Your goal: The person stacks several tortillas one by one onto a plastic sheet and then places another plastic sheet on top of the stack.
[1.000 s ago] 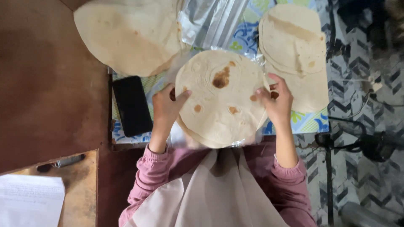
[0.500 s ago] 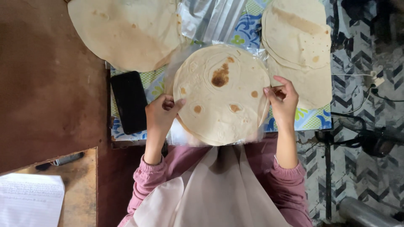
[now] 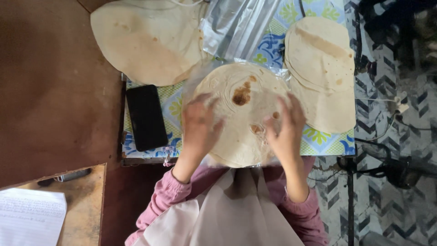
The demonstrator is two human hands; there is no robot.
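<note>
A round flatbread with brown scorch marks lies flat on a clear plastic sheet over the patterned tablecloth. My left hand rests palm down on the bread's left side, fingers spread. On its right side my right hand is also spread flat. Both hands are blurred with motion. Neither hand grips anything.
A large flatbread lies at the top left, half on the brown table. A stack of flatbreads sits to the right. A black phone lies left of my hands. Lined paper rests on a wooden board at bottom left.
Before, both hands held the flatbread by its edges. Now it lies flat and my hands have moved onto its top, palms down.
</note>
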